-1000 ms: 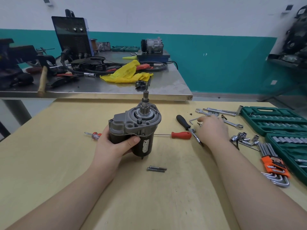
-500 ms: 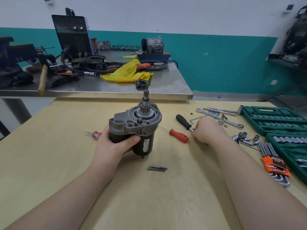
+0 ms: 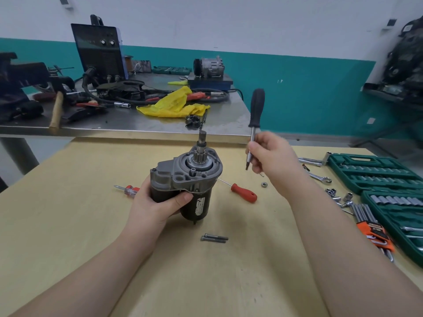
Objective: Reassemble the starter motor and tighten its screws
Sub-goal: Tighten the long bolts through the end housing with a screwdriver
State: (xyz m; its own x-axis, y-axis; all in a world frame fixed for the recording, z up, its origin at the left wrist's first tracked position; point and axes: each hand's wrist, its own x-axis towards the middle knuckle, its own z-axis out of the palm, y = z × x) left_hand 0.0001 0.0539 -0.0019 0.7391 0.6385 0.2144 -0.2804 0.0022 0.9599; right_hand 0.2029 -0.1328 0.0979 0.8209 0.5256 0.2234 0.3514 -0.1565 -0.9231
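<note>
The starter motor (image 3: pixel 194 177) stands upright on the wooden table (image 3: pixel 68 225), grey nose housing and pinion shaft on top. My left hand (image 3: pixel 158 202) grips its dark body from the left. My right hand (image 3: pixel 272 161) is raised to the right of the motor and pinches the metal shaft of a black-handled screwdriver (image 3: pixel 256 108), handle up, tip pointing down. Two long bolts (image 3: pixel 214 238) lie side by side on the table in front of the motor.
A red-handled screwdriver (image 3: pixel 243 192) lies right of the motor, a small one (image 3: pixel 128 190) to its left, and a small nut (image 3: pixel 264 184) near my right wrist. Green socket cases (image 3: pixel 375 172), loose sockets, wrenches and hex keys (image 3: pixel 373 232) fill the right side. A cluttered steel bench (image 3: pixel 128 122) stands behind.
My right hand picked the black-handled screwdriver off the table and lifted it upright beside the motor. The red-handled screwdriver got pushed to a new angle. My left hand kept its grip.
</note>
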